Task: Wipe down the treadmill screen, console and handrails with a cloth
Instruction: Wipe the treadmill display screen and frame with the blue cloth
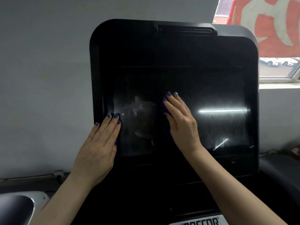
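Hands, two, flat on one screen; one cloth.

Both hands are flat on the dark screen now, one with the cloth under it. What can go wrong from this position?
1. The bare left hand rests flat on the screen edge, so it may leave new fingerprints.
2. The blue cloth is mostly hidden under the right hand; bare skin could touch the glass and smear it.
3. The right part, with light streaks, could be missed.

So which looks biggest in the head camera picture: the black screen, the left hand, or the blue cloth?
1. Screen, by far.
2. Left hand.
3. Blue cloth, though only its edges show; the right hand covers most of it, so its full size is unsure.
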Available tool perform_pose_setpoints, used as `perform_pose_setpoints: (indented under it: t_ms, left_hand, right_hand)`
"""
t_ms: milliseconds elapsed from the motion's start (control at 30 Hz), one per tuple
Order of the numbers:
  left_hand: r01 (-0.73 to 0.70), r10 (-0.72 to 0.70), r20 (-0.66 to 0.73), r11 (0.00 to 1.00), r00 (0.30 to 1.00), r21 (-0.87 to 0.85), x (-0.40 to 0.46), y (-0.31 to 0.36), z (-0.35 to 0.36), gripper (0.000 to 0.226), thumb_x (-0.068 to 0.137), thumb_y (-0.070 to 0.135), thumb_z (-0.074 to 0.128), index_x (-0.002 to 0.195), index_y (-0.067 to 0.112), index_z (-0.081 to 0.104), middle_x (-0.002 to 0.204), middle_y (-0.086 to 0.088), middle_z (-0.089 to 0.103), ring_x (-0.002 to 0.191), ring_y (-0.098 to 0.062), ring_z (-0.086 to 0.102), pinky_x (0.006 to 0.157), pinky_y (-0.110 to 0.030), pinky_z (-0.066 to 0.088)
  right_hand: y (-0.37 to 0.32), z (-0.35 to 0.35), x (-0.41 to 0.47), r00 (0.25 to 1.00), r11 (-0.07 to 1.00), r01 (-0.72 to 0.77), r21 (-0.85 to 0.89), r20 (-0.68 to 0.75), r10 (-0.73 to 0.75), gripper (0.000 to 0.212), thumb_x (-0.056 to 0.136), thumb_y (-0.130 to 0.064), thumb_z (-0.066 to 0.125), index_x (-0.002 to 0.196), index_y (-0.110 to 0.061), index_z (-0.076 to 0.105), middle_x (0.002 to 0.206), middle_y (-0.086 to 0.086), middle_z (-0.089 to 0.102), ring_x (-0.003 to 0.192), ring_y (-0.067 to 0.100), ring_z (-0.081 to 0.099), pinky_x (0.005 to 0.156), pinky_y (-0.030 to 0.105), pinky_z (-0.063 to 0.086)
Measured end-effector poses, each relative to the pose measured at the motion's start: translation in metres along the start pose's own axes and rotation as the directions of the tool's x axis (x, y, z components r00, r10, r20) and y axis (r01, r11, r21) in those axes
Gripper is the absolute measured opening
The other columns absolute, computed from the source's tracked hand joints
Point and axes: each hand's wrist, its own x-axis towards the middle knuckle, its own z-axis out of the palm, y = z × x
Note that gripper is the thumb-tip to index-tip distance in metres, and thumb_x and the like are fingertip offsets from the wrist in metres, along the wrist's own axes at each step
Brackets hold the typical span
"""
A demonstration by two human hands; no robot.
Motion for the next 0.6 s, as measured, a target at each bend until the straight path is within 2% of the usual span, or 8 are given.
perform_pose_setpoints:
  t_ms: [200,400,600]
  left_hand:
    - [-0.006,0.006,-0.01,1.0,1.0,-0.011,-0.002,-0.002,0.002,0.054,0.097,0.015,0.033,0.149,-0.001,0.035,0.16,-0.012,0.029,0.15,-0.025,0.022,0.123,-0.04,0.016]
    - [-0.007,0.007,-0.016,1.0,1.0,-0.013,-0.002,-0.003,0.003,0.054,0.097,0.014,0.033,0.149,0.001,0.035,0.16,-0.011,0.028,0.151,-0.024,0.02,0.122,-0.041,0.017]
    - [-0.013,0.012,-0.025,1.0,1.0,-0.018,-0.003,-0.004,0.004,0.055,0.096,0.014,0.035,0.15,0.002,0.035,0.16,-0.01,0.028,0.151,-0.023,0.02,0.123,-0.04,0.017]
  right_hand:
    - [-0.005,-0.002,-0.03,0.998,0.999,0.034,0.005,0.059,-0.034,0.036,0.097,-0.014,0.052,0.13,-0.003,0.061,0.144,0.009,0.051,0.141,0.022,0.039,0.113,0.045,0.037]
    - [-0.017,0.014,0.009,1.0,1.0,0.001,0.011,0.029,-0.002,0.037,0.096,-0.015,0.051,0.129,-0.004,0.061,0.143,0.008,0.053,0.141,0.021,0.039,0.113,0.042,0.037]
    - [-0.02,0.009,-0.037,0.993,0.999,0.048,0.022,0.107,-0.05,0.035,0.096,-0.011,0.059,0.13,-0.003,0.061,0.144,0.009,0.051,0.141,0.022,0.039,0.111,0.047,0.039]
